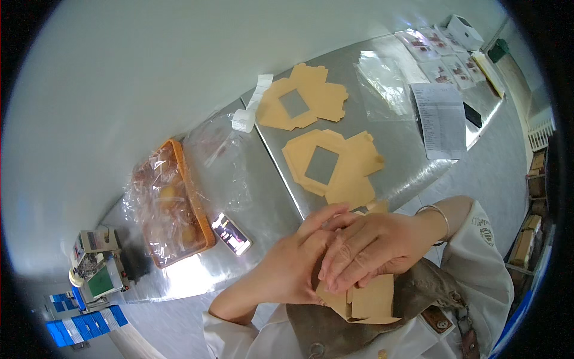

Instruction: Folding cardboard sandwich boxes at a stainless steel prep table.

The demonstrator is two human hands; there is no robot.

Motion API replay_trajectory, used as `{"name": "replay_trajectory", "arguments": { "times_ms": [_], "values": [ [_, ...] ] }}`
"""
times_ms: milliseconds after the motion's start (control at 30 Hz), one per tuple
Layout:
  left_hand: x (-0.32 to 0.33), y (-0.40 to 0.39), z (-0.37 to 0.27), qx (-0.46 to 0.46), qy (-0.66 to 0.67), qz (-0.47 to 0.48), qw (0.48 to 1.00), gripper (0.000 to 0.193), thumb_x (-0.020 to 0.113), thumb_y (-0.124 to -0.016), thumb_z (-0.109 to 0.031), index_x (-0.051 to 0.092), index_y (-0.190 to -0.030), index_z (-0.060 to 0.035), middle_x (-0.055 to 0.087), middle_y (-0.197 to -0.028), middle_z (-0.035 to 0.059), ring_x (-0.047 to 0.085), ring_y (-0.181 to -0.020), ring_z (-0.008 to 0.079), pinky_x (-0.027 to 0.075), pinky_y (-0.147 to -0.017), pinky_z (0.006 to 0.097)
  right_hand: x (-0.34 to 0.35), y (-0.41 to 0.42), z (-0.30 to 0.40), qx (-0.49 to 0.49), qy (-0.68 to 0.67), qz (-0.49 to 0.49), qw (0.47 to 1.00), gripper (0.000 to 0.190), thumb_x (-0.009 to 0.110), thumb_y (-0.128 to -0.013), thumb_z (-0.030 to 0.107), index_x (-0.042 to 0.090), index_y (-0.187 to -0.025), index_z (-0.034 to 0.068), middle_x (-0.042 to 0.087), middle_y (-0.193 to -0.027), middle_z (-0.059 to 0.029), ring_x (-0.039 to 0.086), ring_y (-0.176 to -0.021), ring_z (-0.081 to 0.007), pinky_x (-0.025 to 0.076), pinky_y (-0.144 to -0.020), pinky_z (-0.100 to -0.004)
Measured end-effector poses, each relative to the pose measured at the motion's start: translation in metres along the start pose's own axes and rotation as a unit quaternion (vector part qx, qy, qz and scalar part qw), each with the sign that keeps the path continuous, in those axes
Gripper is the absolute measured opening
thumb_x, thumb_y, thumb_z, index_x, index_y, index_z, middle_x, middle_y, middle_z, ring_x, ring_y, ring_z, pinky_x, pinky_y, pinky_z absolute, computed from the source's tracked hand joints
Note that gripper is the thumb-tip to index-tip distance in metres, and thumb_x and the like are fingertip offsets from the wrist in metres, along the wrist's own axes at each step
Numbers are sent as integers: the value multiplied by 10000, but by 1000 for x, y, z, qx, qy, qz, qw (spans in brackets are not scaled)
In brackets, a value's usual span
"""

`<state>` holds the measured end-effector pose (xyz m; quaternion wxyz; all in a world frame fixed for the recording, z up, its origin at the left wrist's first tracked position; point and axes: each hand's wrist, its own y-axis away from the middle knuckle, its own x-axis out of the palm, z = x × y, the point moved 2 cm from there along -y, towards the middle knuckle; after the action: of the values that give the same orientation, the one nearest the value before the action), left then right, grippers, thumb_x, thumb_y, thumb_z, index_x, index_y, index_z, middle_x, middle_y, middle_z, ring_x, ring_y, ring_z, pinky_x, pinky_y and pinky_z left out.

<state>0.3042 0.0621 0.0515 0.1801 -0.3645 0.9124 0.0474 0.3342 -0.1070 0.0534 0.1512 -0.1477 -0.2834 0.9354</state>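
A partly folded kraft cardboard box point(372, 298) is held close to my apron at the table's near edge. My left hand point(291, 260) grips the box from its left side. Over its top lies my right hand point(367, 251), with fingers bent against the cardboard and overlapping my left fingers. Part of the box is hidden beneath both hands. Just beyond them on the steel table, an unfolded kraft box blank with a square window point(296, 157) lies flat. A second windowed blank point(314, 101) lies farther back.
An orange basket point(204, 220) holds plastic-wrapped food, with a lit phone point(232, 234) beside it. Label roll point(243, 120), clear plastic bags point(385, 85), a printed sheet point(439, 121), a dark phone point(472, 115) and a white device point(465, 32) lie farther along the steel table point(269, 215).
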Motion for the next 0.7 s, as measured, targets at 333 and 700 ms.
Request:
{"name": "replay_trajectory", "arguments": {
  "times_ms": [333, 700],
  "values": [
    [-6, 0, 0, 32, -1, -71, 997, 774, 849, -547, -271, 456, -1197, -124, 282, -1394, 211, 500, -1118, 392, 471, -885, 404, -1, -3, 6, 23, 62, -143, 988, 290, 692, -787, 237, 604, -1006, 68, 563, -1046, -109, 539, -999, -318, 414, -844, -427],
    [-6, 6, 25, 79, 42, -63, 994, 666, 842, -558, -239, 545, -1147, -144, 286, -1389, 208, 566, -1001, 324, 482, -828, 389, -19, 19, 18, 97, 293, 35, 951, 711, 736, -685, 431, 494, -1268, 103, 443, -1200, -155, 485, -1055, -344, 243, -973, -551]
  ]
}}
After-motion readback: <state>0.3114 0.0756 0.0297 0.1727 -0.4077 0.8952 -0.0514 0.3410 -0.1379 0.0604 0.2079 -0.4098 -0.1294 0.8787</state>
